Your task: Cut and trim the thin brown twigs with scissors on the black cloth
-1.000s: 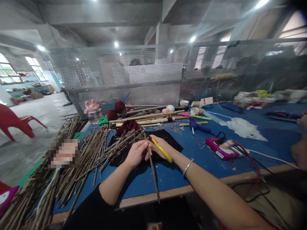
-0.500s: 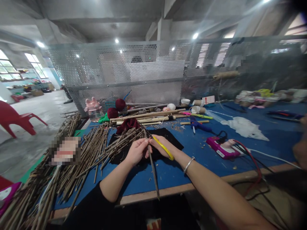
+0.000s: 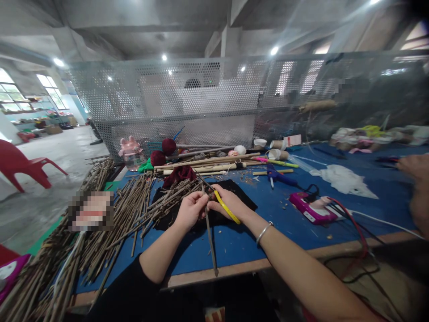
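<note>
My left hand [image 3: 192, 209] pinches a thin brown stick [image 3: 209, 237] between thumb and fingers. The stick slants down toward the table's front edge. In my right hand [image 3: 231, 203] is a pair of shears [image 3: 225, 209] with a curved yellow handle. Their dark blades point up and left beside the stick, partly hidden by my fingers. Both hands are close together over a black cloth [image 3: 243, 194]. On that cloth, left of my hands, lies a pile of short cut sticks [image 3: 174, 194], with a dark red cloth [image 3: 181, 173] behind it.
Bundles of long sticks [image 3: 107, 223] cover the table's left side. A blue glue gun [image 3: 279, 174] and a magenta power strip [image 3: 313, 208] with cables are at right. White plastic [image 3: 345, 179] lies beyond. Another person's hand [image 3: 415, 167] is at the far right, before a perforated metal screen [image 3: 201, 98].
The stick's lower end has shifted slightly left and up, and the shears have turned a little in my right hand. The other person's hand at the far right has moved into fuller view.
</note>
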{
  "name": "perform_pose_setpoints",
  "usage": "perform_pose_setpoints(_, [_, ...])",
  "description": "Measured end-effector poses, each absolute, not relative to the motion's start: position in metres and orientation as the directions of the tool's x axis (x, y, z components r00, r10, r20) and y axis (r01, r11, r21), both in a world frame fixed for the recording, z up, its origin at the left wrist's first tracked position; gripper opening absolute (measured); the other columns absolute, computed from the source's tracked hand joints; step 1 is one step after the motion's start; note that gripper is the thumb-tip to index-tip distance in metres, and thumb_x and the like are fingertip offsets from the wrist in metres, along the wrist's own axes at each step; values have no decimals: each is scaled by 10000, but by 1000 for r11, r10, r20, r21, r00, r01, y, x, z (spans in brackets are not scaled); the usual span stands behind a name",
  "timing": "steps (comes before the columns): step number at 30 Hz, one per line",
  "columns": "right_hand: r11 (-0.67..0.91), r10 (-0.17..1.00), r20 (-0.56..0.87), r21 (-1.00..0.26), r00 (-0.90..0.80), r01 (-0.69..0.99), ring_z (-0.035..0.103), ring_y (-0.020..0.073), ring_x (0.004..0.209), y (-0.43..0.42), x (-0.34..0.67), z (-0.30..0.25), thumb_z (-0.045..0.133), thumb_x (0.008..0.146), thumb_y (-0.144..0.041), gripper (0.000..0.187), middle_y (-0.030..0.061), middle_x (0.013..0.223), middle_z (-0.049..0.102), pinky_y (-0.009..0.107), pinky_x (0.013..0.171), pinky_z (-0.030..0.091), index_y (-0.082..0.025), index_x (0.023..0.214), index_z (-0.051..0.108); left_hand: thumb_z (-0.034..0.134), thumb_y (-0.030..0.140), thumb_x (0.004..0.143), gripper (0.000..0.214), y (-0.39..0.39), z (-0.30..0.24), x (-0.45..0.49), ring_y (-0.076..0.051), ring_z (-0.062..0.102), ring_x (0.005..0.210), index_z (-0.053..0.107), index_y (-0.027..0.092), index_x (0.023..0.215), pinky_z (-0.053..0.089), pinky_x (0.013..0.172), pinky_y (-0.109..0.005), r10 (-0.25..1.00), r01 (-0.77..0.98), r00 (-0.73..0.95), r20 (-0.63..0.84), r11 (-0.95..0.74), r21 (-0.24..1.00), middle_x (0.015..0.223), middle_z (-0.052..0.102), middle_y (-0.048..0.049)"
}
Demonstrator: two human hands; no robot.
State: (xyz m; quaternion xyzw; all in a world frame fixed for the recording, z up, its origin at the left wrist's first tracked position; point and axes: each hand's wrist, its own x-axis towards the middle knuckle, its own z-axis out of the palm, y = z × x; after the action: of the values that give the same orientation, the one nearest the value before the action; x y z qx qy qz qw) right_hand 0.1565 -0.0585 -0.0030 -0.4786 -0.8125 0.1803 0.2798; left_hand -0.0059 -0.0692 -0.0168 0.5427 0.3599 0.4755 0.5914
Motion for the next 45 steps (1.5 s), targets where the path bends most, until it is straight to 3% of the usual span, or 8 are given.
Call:
perform_pose_setpoints(4, [510,860,334,-535,-386,674,510,263,1003,-57,156,-7,646,677,-544,688,125,1113,557,372,833,408,-170,1210,424,619,490,708,360,-69,-17,-6,-33,401,342,517,146,728,321,351,-153,953,-120,283,108,-77,990,456,471,74])
perform_pose_setpoints(9, [526,849,379,-545,-368,653,491,272,1059,-54,155,-14,642,684,-545,713,130,1152,532,406,875,403,-186,1250,397,618,499,706,366,-69,-17,-5,-33,408,343,523,148,743,321,347,-155,953,-146,284,106,-66,987,473,472,76])
perform_pose_setpoints(15, [579,816,418,-593,-400,560,537,225,946,-54,151,-14,601,716,-565,639,113,1058,563,345,830,421,-157,1179,434,611,511,707,371,-67,-21,-2,-29,398,331,512,156,751,311,333,-153,945,-210,309,112,-47,977,478,458,82])
perform_pose_setpoints(23, [541,832,366,-702,-418,464,535,131,597,-61,146,-13,472,778,-628,495,-3,706,586,220,557,381,-179,988,465,585,503,738,359,-71,-18,-2,-24,378,327,482,160,712,289,328,-142,949,-198,292,114,-57,979,464,458,77])
perform_pose_setpoints(33, [522,852,378,-670,-363,527,429,95,491,-62,143,-17,489,783,-604,419,-45,578,495,201,476,296,-189,795,430,599,513,719,366,-69,-20,-3,-31,379,322,462,173,711,280,320,-142,958,-212,273,90,-31,977,457,455,79])
perform_pose_setpoints(45, [468,883,335,-674,-328,571,460,103,507,-61,144,-12,456,818,-571,392,-25,589,544,210,508,330,-183,769,488,561,539,738,397,-69,-19,-5,-13,358,316,486,154,679,236,313,-141,947,-222,317,48,25,975,512,516,55])
